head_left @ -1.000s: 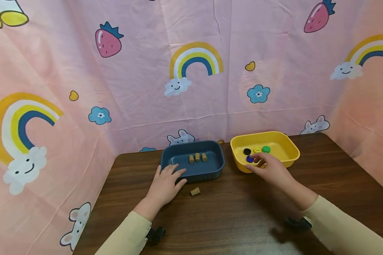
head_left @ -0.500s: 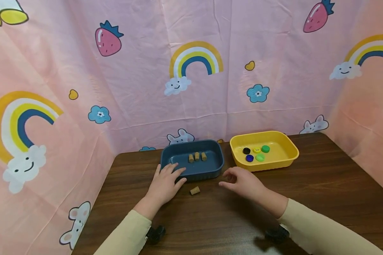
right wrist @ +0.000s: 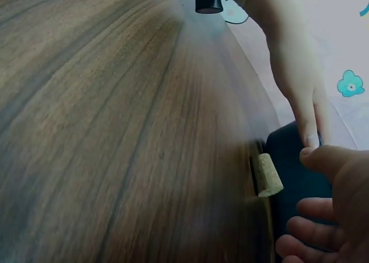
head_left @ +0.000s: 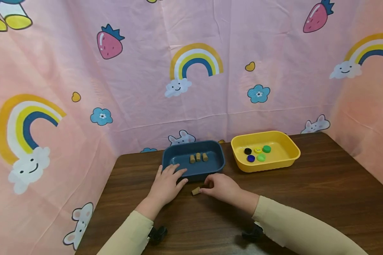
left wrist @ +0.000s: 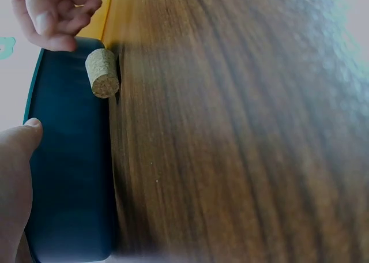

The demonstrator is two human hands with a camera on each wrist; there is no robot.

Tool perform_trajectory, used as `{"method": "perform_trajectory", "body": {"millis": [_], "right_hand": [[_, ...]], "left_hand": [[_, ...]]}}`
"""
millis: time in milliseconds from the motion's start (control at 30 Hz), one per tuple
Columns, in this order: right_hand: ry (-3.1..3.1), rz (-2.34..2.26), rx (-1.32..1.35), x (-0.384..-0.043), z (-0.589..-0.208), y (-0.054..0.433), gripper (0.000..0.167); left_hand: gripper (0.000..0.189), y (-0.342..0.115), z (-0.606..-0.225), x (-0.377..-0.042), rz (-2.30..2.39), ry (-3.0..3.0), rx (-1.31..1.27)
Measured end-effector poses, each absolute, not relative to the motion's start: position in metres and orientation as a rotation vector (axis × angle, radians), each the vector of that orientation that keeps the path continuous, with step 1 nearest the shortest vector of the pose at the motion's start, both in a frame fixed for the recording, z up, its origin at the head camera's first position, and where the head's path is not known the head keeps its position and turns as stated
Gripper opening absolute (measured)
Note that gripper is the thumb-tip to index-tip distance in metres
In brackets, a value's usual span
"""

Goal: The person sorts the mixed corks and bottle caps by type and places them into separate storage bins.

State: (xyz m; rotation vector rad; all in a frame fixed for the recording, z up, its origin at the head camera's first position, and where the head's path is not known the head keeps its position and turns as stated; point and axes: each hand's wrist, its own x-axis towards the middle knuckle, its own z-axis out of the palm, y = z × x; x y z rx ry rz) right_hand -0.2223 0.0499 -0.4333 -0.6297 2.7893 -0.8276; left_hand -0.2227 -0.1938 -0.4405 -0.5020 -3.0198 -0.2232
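A tapered cork [head_left: 196,191] lies on its side on the table in front of a dark blue tray [head_left: 180,151]. My right hand [head_left: 225,187] hovers beside it, thumb and fingers loosely bent with a gap between them. In the left wrist view, that right hand [left wrist: 60,12] is just past the cork [left wrist: 102,72] and apart from it. My left hand [head_left: 164,186] lies spread over the blue tray's near left rim, fingers reaching inside. Several corks [head_left: 198,157] stand within that tray, held by neither hand.
Right of the blue tray, a yellow tray [head_left: 284,150] holds several round bottle caps [head_left: 261,157] in black, blue, yellow and greens. A patterned pink cloth [head_left: 207,106] hangs behind the wooden table [head_left: 332,177]. Black wrist cameras [head_left: 157,233] sit under both forearms.
My right hand has come left from the yellow tray to the loose cork, leaving a light green cap in view there. My left hand stays on the blue tray.
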Motion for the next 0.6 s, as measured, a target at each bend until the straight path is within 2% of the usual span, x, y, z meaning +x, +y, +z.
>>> {"method": "perform_trajectory", "body": {"millis": [367,600], "right_hand": [[2.964,-0.256,-0.689,-0.216,-0.436,0.016,0.052],[3.001,-0.060,-0.677,-0.220,-0.438,0.005,0.059]], "left_hand": [[0.050,-0.195,-0.441,-0.223,-0.195,-3.004,-0.504],[0.051,-0.193,-0.443,-0.225,-0.214,-3.013,-0.508]]}}
